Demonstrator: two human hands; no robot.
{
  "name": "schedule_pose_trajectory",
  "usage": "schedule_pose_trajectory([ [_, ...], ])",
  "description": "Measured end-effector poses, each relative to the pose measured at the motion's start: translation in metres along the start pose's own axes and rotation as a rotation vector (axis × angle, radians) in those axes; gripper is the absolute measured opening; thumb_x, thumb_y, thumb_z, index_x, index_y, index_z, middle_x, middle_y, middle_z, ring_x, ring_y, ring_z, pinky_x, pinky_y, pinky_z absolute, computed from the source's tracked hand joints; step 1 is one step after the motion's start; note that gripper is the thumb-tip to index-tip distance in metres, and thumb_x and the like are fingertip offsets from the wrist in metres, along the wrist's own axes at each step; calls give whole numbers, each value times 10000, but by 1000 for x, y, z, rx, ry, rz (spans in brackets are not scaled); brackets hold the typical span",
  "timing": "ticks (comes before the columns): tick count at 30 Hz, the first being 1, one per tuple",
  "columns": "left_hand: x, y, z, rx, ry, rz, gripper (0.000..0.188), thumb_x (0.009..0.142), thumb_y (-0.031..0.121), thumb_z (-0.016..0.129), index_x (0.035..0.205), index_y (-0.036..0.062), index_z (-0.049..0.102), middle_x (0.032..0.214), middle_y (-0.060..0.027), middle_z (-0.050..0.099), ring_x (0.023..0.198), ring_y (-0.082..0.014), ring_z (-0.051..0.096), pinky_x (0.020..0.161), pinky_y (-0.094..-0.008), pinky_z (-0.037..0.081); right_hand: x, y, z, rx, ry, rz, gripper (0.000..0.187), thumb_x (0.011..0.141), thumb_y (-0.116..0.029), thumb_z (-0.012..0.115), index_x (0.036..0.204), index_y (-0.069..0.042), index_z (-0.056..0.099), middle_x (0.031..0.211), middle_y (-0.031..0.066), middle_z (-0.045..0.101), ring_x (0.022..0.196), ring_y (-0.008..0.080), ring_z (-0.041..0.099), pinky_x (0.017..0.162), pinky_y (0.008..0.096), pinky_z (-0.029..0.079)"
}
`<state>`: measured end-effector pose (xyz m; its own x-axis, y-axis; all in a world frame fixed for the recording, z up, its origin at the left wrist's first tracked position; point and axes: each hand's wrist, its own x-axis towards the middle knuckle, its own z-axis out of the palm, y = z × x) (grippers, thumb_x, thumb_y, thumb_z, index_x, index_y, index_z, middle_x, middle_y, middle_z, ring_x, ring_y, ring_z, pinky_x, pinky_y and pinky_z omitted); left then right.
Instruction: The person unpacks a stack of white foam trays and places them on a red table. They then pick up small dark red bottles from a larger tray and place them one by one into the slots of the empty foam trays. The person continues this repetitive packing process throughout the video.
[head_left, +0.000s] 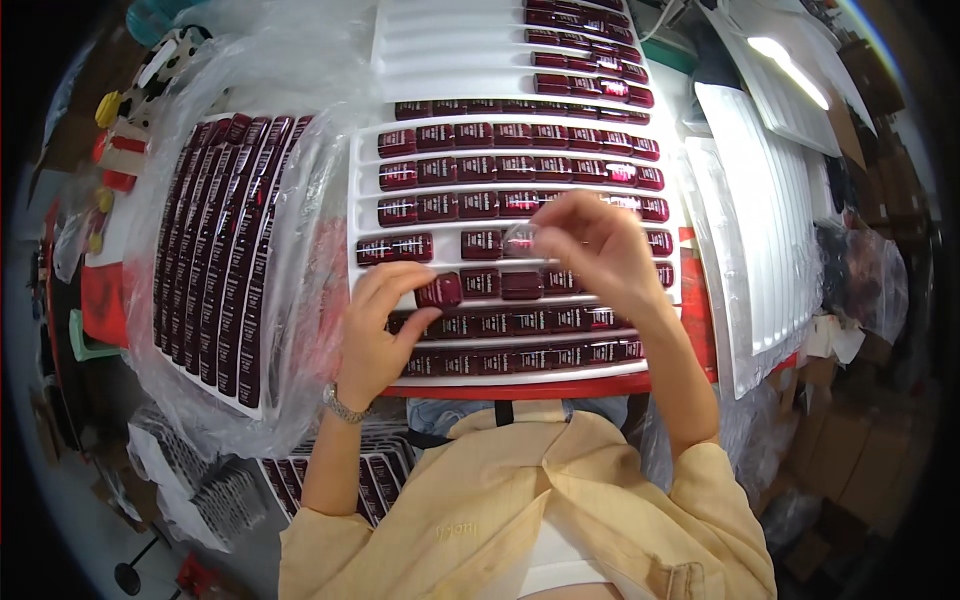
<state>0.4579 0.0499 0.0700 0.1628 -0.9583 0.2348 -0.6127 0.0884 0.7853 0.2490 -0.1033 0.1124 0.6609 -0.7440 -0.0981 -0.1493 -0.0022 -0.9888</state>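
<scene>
In front of me lies a white ribbed tray with rows of small dark-red square bottles bearing white print. My left hand has its thumb and fingers around one dark-red bottle at the left end of a near row. Above the middle rows, my right hand pinches a small clear piece, which looks like a film or a transparent sticker. It hangs over a bottle in the row that has a gap near its left side. The right fingers cover some bottles behind them.
A plastic-wrapped tray of dark-red bottles lies at left. Another white tray sits at the far side, part filled. Stacked white ribbed trays lean at right beside a lamp. More bottles lie below the table's red edge.
</scene>
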Motion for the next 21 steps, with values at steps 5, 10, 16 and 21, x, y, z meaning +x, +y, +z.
schedule_pose_trajectory([
  [5,-9,17,20,-297,-11,29,358,716,60,776,1045,24,640,1030,-132,645,947,-277,627,825,-340,491,-21,10,33,73,-215,103,247,802,-123,773,905,-18,576,804,30,638,738,72,617,610,238,498],
  [10,-6,24,17,22,44,-62,366,686,19,754,1037,44,653,1032,-93,629,989,-267,586,875,-364,455,-44,9,4,-447,112,-154,411,763,-306,791,980,-39,567,699,124,596,621,242,614,557,347,474],
  [16,8,4,15,357,-101,34,307,726,44,723,1028,37,667,999,-84,588,966,-272,537,892,-386,395,-138,16,-177,-1164,1217,131,285,876,-215,661,1067,-7,623,979,144,663,931,261,626,803,389,481],
  [21,10,1,11,332,-93,62,306,739,25,714,1041,35,665,1018,-83,591,995,-267,544,896,-373,410,-224,75,-235,-1354,1039,548,271,880,-168,603,1103,-17,638,1056,170,658,1013,359,596,906,435,447],
])
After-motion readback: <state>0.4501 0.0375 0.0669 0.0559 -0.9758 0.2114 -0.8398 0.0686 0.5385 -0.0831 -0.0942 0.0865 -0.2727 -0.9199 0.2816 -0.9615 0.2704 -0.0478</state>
